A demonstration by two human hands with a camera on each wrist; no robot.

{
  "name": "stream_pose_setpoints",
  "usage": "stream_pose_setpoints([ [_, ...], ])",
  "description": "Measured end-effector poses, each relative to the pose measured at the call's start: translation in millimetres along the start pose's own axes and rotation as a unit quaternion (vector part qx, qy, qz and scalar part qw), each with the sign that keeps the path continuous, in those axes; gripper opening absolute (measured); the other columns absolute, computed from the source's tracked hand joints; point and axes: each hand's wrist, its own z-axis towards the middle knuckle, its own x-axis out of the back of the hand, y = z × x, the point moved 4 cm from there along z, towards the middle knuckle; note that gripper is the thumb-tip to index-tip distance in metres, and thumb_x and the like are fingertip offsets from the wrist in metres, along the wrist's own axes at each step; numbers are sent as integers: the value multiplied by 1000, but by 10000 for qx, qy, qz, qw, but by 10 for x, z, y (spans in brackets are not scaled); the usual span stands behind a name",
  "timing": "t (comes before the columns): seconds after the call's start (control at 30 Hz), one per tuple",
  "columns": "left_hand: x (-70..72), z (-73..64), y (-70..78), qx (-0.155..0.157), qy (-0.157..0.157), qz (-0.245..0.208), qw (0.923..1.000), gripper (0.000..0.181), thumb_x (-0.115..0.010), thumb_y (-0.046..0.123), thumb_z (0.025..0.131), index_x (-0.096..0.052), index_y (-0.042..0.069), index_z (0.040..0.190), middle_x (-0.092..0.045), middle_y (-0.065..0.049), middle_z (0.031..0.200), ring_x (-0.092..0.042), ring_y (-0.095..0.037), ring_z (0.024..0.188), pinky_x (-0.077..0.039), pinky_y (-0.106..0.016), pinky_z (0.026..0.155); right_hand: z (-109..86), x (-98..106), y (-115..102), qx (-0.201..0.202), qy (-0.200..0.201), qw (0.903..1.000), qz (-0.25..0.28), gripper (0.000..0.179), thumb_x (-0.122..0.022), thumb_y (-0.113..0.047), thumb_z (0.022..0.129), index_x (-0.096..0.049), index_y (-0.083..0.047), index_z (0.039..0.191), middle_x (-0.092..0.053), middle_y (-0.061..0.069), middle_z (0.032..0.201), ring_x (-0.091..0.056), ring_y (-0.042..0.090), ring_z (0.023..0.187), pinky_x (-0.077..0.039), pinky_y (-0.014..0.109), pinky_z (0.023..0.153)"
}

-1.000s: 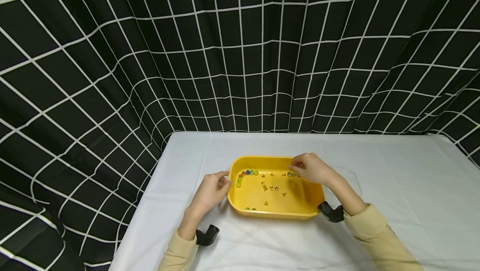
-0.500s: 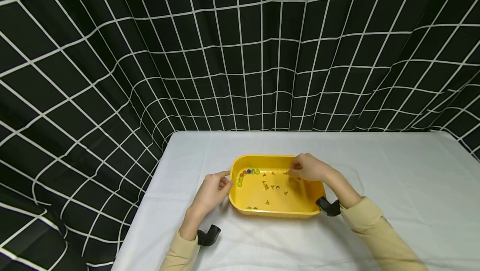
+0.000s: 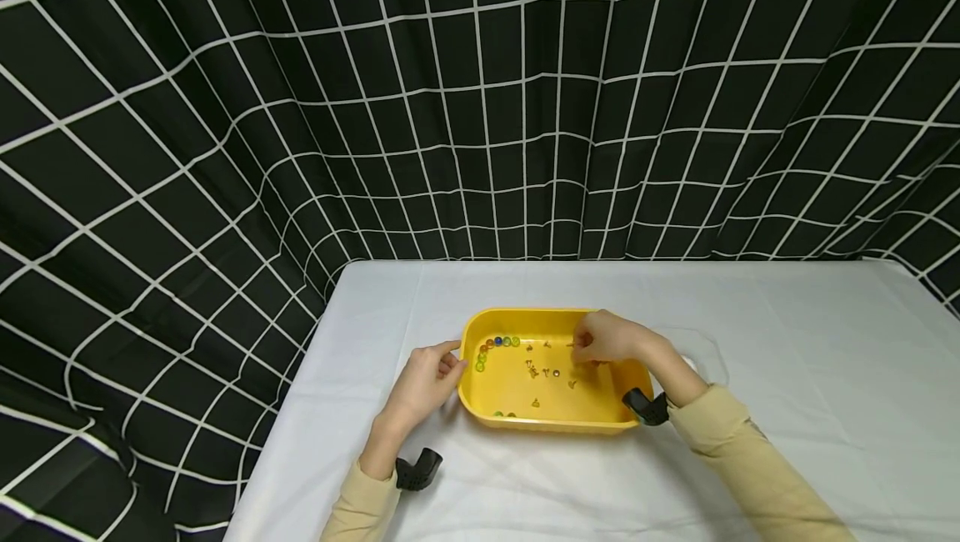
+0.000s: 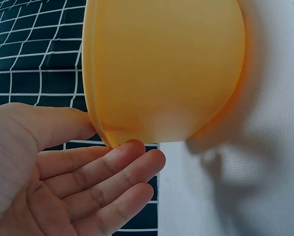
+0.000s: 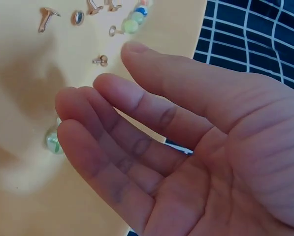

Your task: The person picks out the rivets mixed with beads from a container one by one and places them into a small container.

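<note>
A yellow tub (image 3: 555,424) stands on the white-covered table. My left hand (image 3: 420,383) pinches its left rim between thumb and index finger, the other fingers loosely bent outside its wall (image 4: 161,64). My right hand (image 3: 611,336) reaches into the tub's right half. In the right wrist view its fingers are softly bent, thumb apart, with nothing between them. Just past the fingertips lies a pale green marble (image 5: 53,141). Small copper-coloured pins with round heads (image 5: 48,18) are scattered over the tub floor. A row of coloured marbles (image 3: 498,342) lines the back left corner.
Two more marbles (image 3: 504,415) lie by the tub's front wall. A clear plastic container (image 3: 708,342) stands right of the tub, partly behind the right forearm. Black curtains with a white grid (image 3: 525,108) hang beyond the table.
My right hand has dipped slightly lower and toward the front in the tub, covering marbles seen a second ago. My left hand has stayed at the rim.
</note>
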Motion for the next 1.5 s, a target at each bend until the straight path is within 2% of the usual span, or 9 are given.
stream_pose_setpoints([
  [0.37,-13,7,14,-58,-47,32,10000,35,-59,7,88,-56,-11,118,-62,-6,81,-60,-12,70,-49,-19,62,81,-75,2,-213,-493,9985,-84,15,-69,-5,78,-60,-4,66,-53,2,58,-50,13,52,-40,20,50],
  [0.7,-13,10,18,-138,-63,28,9999,35,-59,7,89,-56,-12,118,-62,-7,81,-60,-12,69,-49,-19,61,137,-116,19,-261,-636,9976,-108,14,-72,-5,75,-61,-6,67,-54,-1,59,-50,11,51,-42,20,49],
  [1.23,-3,9,11,-32,-97,-2,9999,36,-60,7,89,-56,-11,119,-61,-6,80,-58,-10,67,-48,-17,57,184,-178,31,-365,-990,9944,47,14,-75,-4,73,-62,-3,67,-54,0,58,-51,12,52,-47,25,52],
  [1.5,3,1,19,20,-113,29,9999,36,-60,8,89,-55,-11,119,-61,-6,80,-57,-10,67,-47,-17,57,218,-232,52,-370,-1165,9924,111,15,-75,-2,72,-62,-3,65,-52,-1,57,-49,11,52,-45,24,51],
])
